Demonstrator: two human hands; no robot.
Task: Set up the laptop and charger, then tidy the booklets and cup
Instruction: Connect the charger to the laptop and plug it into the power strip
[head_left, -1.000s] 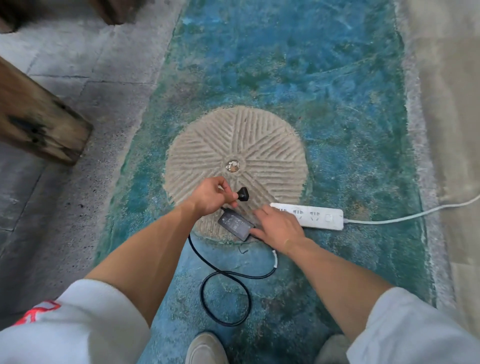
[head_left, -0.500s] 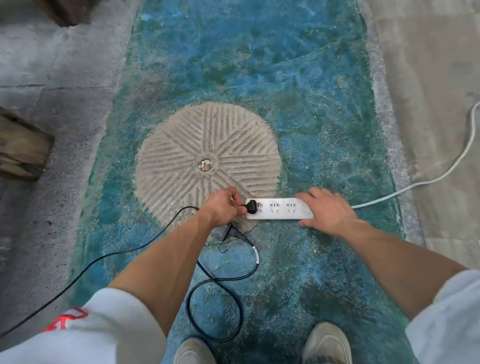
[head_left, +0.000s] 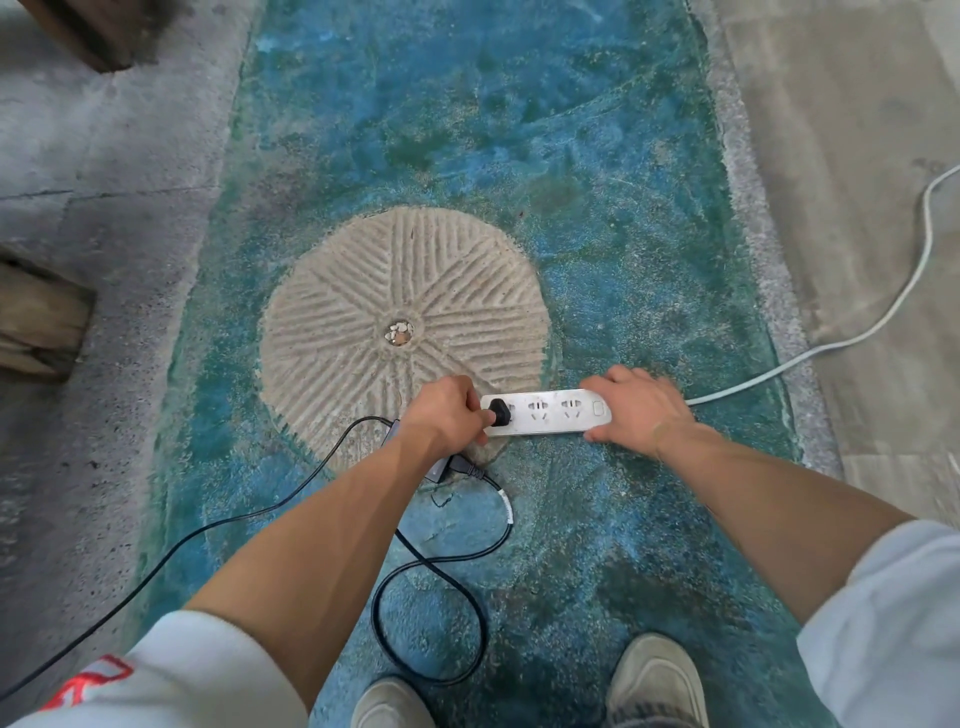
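While right hand (head_left: 636, 408) lies flat on strip (head_left: 545, 411), lengthwise left-right, left hand (head_left: 447, 415) fingers pinch plug (head_left: 500, 411) at its left socket.

**What I can't make out from up here**

My left forearm covers most of the charger brick (head_left: 440, 470); only a sliver of it shows. My left hand (head_left: 445, 413) hides whether the black plug (head_left: 500, 411) is fully seated in the power strip (head_left: 545, 411). My right hand (head_left: 636, 408) covers the strip's far end. The thin black cable (head_left: 171, 551) and the white cord (head_left: 883, 317) run off the frame, and both shoes (head_left: 655, 680) are cropped.
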